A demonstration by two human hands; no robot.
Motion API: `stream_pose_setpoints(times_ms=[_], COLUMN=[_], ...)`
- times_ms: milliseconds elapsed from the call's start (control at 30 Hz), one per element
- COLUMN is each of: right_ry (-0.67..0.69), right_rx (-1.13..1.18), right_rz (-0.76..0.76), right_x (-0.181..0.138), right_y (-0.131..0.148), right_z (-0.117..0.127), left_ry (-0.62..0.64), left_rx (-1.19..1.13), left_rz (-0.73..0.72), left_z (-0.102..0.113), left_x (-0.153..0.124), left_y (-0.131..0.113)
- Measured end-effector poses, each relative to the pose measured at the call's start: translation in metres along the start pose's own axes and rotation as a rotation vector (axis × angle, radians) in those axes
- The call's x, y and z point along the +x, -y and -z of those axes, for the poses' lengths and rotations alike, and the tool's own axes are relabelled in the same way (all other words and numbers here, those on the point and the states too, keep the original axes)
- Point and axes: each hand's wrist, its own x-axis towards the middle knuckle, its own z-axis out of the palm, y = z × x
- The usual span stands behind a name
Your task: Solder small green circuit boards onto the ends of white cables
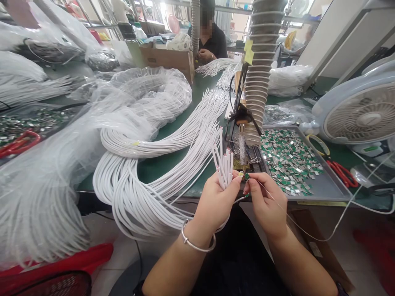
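Note:
My left hand (212, 201) is closed around the ends of several white cables (226, 164), whose stripped tips show reddish wires. A small green circuit board (247, 176) sits at the fingertips of my right hand (268, 201), which are pinched together. Just above it, a soldering iron (242, 144) points downward from a stand, its tip close to my left thumb. Thin solder wire (304, 228) runs from my right fingers in a loop toward the right. Another bit of green board shows below the fingers. Whether the board touches the iron's tip, I cannot tell.
A grey tray (336, 181) of small boards lies right, beside red-handled scissors (342, 172) and a fan (364, 111). A ribbed duct (261, 74) hangs behind the iron. White cable coils (123, 181) and plastic-wrapped bundles (148, 94) spread left. Another person (212, 37) sits opposite.

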Motion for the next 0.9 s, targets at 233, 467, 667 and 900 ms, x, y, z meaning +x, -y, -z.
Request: stream_pose_setpoints(times_ms=[233, 467, 667, 900], right_ry=[0.017, 0.034, 0.04, 0.021], right_rx=[0.002, 0.048, 0.055, 0.044], right_rz=[0.013, -0.031, -0.052, -0.037], right_x=[-0.0014, -0.0041, -0.0033, -0.0005], right_y=[0.0, -0.0038, -0.0019, 0.0016], right_z=[-0.0002, 0.0003, 0.0009, 0.0005], left_ry=[0.008, -0.007, -0.009, 0.01], left_rx=[-0.009, -0.001, 0.014, 0.018], left_rz=[0.027, 0.045, 0.037, 0.012], left_z=[0.0014, 0.0026, 0.0032, 0.0018], left_x=[-0.0011, -0.0017, -0.0018, -0.0003], left_y=[0.0012, 0.0054, 0.0051, 0.0012])
